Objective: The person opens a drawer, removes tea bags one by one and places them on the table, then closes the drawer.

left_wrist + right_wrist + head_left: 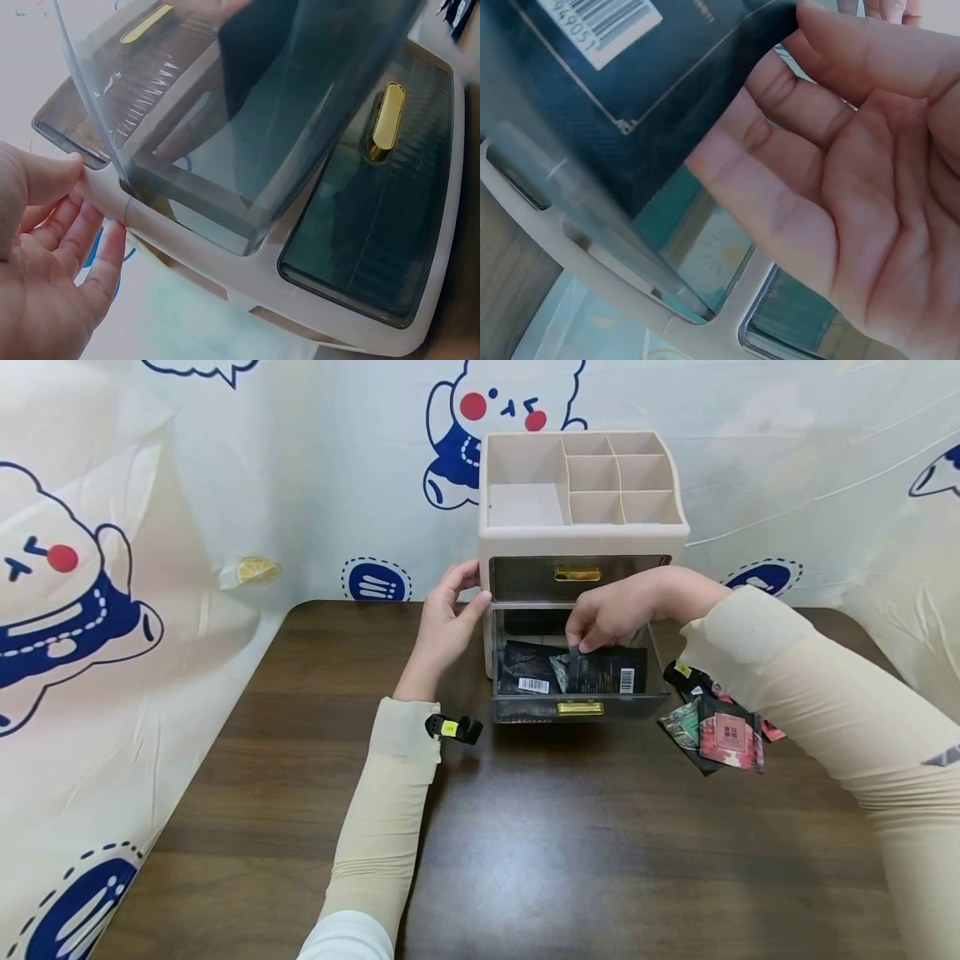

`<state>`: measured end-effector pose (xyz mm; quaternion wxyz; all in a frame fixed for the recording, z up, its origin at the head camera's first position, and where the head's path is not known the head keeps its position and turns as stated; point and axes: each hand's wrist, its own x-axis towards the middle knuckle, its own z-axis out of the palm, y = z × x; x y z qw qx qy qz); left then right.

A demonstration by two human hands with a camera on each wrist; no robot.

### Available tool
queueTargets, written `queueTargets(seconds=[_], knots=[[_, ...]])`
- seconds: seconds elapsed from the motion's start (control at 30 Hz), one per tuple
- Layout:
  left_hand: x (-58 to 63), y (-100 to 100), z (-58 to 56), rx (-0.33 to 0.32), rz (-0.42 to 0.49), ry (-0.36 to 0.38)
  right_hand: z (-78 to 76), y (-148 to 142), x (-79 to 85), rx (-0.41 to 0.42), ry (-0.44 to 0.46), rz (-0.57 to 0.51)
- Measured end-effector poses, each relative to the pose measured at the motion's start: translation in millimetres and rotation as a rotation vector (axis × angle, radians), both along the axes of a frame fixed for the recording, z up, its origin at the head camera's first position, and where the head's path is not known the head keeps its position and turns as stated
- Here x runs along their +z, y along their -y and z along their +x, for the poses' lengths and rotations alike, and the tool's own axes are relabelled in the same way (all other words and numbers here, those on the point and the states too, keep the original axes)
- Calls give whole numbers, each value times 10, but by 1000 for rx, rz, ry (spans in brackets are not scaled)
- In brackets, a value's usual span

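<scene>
Black foil-type sachet (609, 673), barcode side outward: located inside the extended drawer (517, 710), toward its right side, top edge raised toward the hand. Right hand (618, 607): nearly closed, thumb and fingers pinching the sachet at its upper left corner. A second black sachet (528, 662), also barcoded, lies in the same drawer to the left; a patterned surface shows between the two.

The drawer is transparent smoked plastic with a gold-coloured handle (580, 708) on its front panel. It projects from a cream desktop organizer (585, 539), directly below a closed upper drawer (525, 579). Open compartments of unequal size occupy the organizer top.

Left hand (447, 627): partly open, fingers loosely bent, thumb and fingertips gripping the organizer's left side edge.

Right of the drawer, a pink-and-black sachet (731, 735) overlaps a green-and-black sachet (684, 731) on the dark wood-grain table (262, 818). A cartoon-printed cloth (300, 485) hangs behind.
</scene>
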<state>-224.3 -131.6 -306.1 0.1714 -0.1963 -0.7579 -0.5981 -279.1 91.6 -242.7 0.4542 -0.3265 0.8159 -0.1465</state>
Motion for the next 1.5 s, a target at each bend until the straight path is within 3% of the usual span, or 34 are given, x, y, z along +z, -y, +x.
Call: queueTargets(seconds=[0.13,0.43,0.63,0.87,1.0,1.2,1.4,1.5], knots=[[7,-17,5,9,-12,9,18,-38,17,-4,2,-12],[2,-20,4,15,-14,15,131,-170,206,-51,-181,-173],[5,3,-11,20,-18,-10,250,-315,407,-251,-293,-237],[-52,-5,16,6,-24,-10,335,-775,434,-484,-224,-344],[-27,-4,1,14,-26,-18,336,-1110,419,-574,-253,-416],[-21,-14,-24,20,-30,-39,327,-1689,204,-676,-206,-564],[-44,-24,-11,24,-30,-22,424,-2155,-96,-817,-192,-639],[-37,-26,-9,32,-31,-18,499,-2321,-288,-910,-113,-747]])
